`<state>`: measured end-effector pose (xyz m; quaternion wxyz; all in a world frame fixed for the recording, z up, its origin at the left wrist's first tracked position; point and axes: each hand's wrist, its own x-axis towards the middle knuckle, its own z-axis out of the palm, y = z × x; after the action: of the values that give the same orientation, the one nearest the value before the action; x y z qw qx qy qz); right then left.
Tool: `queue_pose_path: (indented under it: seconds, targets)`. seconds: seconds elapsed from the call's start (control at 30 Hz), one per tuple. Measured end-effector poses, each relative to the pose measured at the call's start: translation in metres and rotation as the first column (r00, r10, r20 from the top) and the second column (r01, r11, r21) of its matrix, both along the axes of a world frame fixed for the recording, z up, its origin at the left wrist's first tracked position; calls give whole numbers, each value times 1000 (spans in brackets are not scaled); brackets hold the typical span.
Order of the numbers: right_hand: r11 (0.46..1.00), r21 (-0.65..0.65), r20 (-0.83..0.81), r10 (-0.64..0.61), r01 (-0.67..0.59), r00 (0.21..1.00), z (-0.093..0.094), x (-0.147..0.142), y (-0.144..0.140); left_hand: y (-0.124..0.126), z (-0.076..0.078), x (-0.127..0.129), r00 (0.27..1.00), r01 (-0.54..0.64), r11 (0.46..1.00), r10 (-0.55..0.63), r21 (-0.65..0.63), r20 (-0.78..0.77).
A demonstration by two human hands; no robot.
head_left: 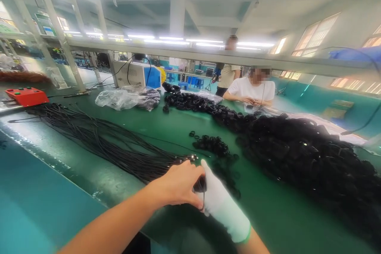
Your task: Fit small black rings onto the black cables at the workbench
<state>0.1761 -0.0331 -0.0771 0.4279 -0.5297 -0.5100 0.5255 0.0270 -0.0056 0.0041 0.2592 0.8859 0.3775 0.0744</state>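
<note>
1. Left hand (178, 184), bare, fingers curled, pinching a small black coil (200, 184) w/ the right.
2. Right hand (218, 202), white glove, fingers pressed to the same coil; coil sits btwn both hands, just above the green surface (166, 123).
3. Cables (98, 137) fanned out to the left, ends near the hands.
4. Big coil pile (312, 158) on the right.
5. Co-worker (253, 89) seated across, well apart.
</note>
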Motion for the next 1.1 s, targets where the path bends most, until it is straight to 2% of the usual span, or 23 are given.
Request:
queue_pose_path:
  seconds: [0.03, 0.1, 0.17, 0.23, 0.27, 0.33, 0.4, 0.43, 0.47, 0.53, 0.6, 0.63, 0.67, 0.73, 0.8, 0.87, 0.93, 1.0, 1.1]
  targets:
    - [1000, 1, 6, 11, -11, 1000, 1, 0, -1, 4, 0, 0, 999, 16, 1000, -16, -6, -33]
    - [999, -13, 44, 46, -45, 998, 9, 1, -4, 15, -1, -2, 995, 58, 992, -66, -117, -72]
    - [999, -5, 122, 48, -48, 991, 21, 3, -8, 27, -5, -6, 992, 98, 962, -114, -253, -47]
    - [1000, 18, 164, 21, -24, 986, 32, 8, -11, 34, -11, -8, 993, 117, 944, -119, -307, 13]
    - [999, 20, 130, 45, -48, 990, 36, 11, -13, 35, -16, -9, 994, 109, 947, -103, -301, 38]
    - [980, 9, -64, 197, -197, 978, 39, 17, -15, 32, -24, -9, 995, 85, 950, -68, -300, 66]
    - [927, 63, -313, 370, -370, 875, 35, 22, -16, 24, -30, -8, 996, 73, 939, -51, -335, 74]
    - [906, 103, -407, 415, -410, 814, 32, 23, -16, 20, -31, -8, 996, 68, 927, -39, -369, 86]
    - [900, 144, -479, 427, -411, 767, 28, 23, -15, 16, -29, -8, 992, 55, 905, -1, -421, 127]
    - [902, 202, -571, 425, -381, 703, 22, 21, -13, 11, -23, -9, 947, 27, 830, 157, -556, 280]
    - [905, 226, -622, 419, -361, 661, 17, 17, -11, 8, -15, -8, 827, 38, 742, 352, -669, 438]
    - [908, 229, -639, 412, -350, 650, 16, 15, -10, 7, -13, -8, 758, 54, 716, 425, -696, 496]
    - [914, 227, -651, 400, -337, 645, 15, 13, -9, 6, -11, -6, 703, 69, 712, 463, -699, 540]
    - [926, 211, -665, 371, -313, 649, 15, 10, -8, 5, -10, -4, 627, 81, 731, 491, -677, 605]
    - [935, 191, -669, 347, -299, 658, 16, 10, -9, 4, -11, -1, 605, 35, 786, 475, -617, 639]
    - [935, 173, -667, 342, -309, 662, 16, 12, -10, 1, -9, 3, 657, -83, 885, 395, -459, 642]
    - [917, 158, -666, 373, -365, 647, 15, 13, -11, -1, -6, 6, 760, -148, 965, 252, -218, 598]
    - [886, 148, -677, 414, -439, 609, 14, 12, -12, 0, -1, 9, 853, -126, 991, 128, -37, 506]
    - [912, 104, -736, 339, -396, 586, 13, 10, -11, 8, 2, 6, 904, -106, 994, 87, 22, 419]
